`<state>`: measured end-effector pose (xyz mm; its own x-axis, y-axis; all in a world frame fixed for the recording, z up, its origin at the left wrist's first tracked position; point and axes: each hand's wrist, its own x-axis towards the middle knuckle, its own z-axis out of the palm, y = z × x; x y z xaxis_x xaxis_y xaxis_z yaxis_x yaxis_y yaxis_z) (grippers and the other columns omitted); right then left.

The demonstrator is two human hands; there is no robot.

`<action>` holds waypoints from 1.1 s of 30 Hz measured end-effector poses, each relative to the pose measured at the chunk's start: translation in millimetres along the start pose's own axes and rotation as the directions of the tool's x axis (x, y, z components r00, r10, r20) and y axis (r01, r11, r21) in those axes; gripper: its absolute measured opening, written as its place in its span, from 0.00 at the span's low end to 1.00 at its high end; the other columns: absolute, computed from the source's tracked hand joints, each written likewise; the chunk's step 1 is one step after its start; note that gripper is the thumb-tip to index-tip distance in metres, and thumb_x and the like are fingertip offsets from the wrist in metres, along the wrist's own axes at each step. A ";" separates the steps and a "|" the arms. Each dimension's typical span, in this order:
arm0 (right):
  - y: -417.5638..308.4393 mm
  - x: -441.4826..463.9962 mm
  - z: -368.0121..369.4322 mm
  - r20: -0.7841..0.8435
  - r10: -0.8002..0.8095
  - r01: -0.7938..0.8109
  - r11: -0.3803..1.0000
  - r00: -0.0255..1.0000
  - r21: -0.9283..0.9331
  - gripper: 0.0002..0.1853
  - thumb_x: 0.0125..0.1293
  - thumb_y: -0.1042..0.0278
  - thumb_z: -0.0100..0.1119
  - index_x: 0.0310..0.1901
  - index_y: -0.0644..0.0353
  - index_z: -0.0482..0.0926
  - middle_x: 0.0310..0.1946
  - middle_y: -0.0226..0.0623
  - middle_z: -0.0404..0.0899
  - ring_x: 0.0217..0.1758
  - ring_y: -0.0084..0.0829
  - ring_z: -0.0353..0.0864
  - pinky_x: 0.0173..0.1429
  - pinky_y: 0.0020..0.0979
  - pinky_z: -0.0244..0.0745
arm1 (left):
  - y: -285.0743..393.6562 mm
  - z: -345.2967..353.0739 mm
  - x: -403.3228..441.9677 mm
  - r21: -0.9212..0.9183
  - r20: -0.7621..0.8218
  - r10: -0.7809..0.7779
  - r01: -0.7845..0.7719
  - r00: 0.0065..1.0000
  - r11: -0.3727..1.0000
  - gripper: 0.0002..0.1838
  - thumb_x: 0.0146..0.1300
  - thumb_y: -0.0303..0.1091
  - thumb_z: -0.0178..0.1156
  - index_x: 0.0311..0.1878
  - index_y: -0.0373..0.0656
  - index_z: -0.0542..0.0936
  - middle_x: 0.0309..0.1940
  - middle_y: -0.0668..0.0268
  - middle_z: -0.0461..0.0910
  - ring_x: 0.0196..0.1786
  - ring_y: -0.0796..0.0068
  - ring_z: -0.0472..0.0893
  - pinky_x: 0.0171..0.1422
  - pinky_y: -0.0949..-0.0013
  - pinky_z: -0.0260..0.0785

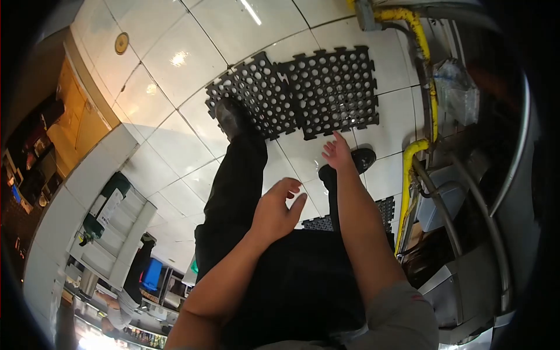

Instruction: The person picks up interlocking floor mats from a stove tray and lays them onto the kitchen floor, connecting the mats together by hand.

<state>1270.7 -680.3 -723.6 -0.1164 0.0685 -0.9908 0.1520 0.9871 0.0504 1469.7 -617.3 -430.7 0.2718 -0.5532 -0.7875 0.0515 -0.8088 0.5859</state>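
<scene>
My left hand [280,208] is in the middle of the view, above my dark clothing, with thumb and fingers apart and nothing between them. To its right, my right hand [338,153] reaches forward over the tiles with its fingers spread and empty. Just beyond my right hand lies a black perforated mat [332,90] on the floor. A second perforated mat [262,96] joins it on the left, under my black shoe [232,118]. My other shoe [363,158] shows beside my right wrist.
Yellow pipes [433,105] and metal tubes [487,233] run along the right side. A low tiled wall [76,192] stands at the left. Another person [125,300] is at the lower left, near shelves. A round floor drain [121,43] lies at the upper left.
</scene>
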 end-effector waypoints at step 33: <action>15.7 17.2 83.9 -0.044 -0.545 0.542 0.838 0.837 -0.061 0.20 0.64 0.75 0.62 0.53 0.57 0.64 0.42 0.41 0.78 0.39 0.36 0.81 0.44 0.42 0.83 | 1.9 -47.6 6.5 -0.189 0.200 -0.077 0.115 0.977 0.975 0.10 0.64 0.26 0.58 0.48 0.36 0.75 0.35 0.68 0.81 0.40 0.80 0.79 0.47 0.75 0.69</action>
<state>1353.4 -675.8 -750.4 -0.2233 -0.4740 -0.8517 0.0048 0.8733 -0.4872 1517.3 -613.0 -425.6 0.0698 -0.5181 -0.8525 0.2627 -0.8149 0.5167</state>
